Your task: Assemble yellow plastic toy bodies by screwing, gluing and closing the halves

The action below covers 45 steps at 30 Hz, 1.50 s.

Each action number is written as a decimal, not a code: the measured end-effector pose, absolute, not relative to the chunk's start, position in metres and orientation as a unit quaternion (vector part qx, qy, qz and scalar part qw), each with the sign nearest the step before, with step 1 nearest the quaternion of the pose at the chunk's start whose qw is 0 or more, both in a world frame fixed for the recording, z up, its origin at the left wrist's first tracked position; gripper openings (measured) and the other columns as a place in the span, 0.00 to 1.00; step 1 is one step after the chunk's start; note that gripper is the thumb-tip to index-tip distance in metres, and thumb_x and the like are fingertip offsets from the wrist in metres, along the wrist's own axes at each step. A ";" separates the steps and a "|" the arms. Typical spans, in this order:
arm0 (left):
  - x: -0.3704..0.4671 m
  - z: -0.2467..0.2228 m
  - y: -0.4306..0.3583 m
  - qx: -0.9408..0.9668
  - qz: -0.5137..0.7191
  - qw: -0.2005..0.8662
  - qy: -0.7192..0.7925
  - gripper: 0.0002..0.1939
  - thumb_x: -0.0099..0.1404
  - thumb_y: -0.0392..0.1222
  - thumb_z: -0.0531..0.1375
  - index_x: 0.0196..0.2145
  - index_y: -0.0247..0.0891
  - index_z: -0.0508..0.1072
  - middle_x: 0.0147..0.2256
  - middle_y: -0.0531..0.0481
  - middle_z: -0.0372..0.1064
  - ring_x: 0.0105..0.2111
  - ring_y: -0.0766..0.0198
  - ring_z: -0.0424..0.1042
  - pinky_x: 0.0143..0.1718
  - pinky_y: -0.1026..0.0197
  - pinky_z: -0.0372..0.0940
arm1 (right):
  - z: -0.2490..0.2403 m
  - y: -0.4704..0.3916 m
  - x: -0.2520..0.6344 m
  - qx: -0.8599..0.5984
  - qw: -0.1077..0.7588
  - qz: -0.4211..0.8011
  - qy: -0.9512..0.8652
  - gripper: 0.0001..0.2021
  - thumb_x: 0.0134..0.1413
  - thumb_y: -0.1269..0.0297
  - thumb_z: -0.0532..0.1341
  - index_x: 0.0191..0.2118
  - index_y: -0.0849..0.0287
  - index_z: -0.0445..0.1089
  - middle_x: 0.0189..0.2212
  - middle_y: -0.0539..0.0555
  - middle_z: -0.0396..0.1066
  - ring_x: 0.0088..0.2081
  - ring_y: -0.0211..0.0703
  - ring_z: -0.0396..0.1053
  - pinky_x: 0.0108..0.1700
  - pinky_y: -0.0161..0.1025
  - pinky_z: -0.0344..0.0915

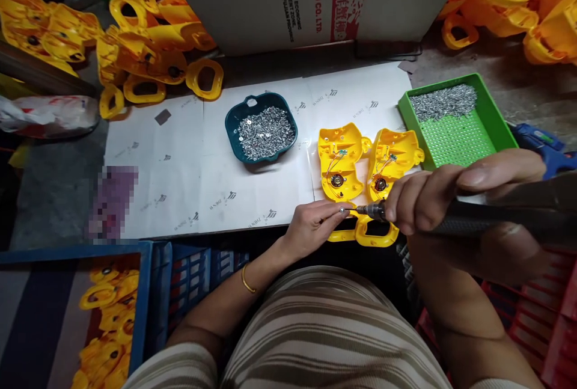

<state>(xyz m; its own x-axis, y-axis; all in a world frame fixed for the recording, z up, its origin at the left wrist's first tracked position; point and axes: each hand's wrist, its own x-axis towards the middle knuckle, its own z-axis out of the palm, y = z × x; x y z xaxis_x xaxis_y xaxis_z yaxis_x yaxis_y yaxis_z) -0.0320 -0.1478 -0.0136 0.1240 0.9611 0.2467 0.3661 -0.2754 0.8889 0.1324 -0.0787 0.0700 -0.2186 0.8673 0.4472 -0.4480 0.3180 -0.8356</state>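
Observation:
My right hand [433,193] is wrapped round a dark electric screwdriver [464,217], whose bit points left. At the bit's tip, the closed fingers of my left hand [311,226] pinch a small silvery screw [342,210]. Just beyond the hands, two open yellow plastic shells lie side by side: a left shell [351,136] and a right shell [402,143]. Each holds wires, a small green board and a round dark speaker-like part. Yellow loop handles [377,238] project at the near table edge below the bit. The screwdriver's rear end is blurred.
A dark green tray [232,136] of screws stands mid-table. At right is a green basket [478,148] with more metal pieces, beside a blue tool [538,139]. Yellow parts pile up at back left and right. A carton [270,10] stands behind; a blue crate [146,293] sits front left.

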 end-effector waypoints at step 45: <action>-0.035 0.008 -0.141 0.770 0.284 0.322 0.472 0.13 0.71 0.34 0.51 0.35 0.31 0.75 0.31 0.45 0.75 0.29 0.65 0.72 0.32 0.66 0.65 | 0.065 -0.076 0.131 -0.161 0.528 0.654 -0.517 0.10 0.52 0.56 0.65 0.37 0.54 0.69 0.19 0.41 0.68 0.19 0.29 0.67 0.23 0.33 0.63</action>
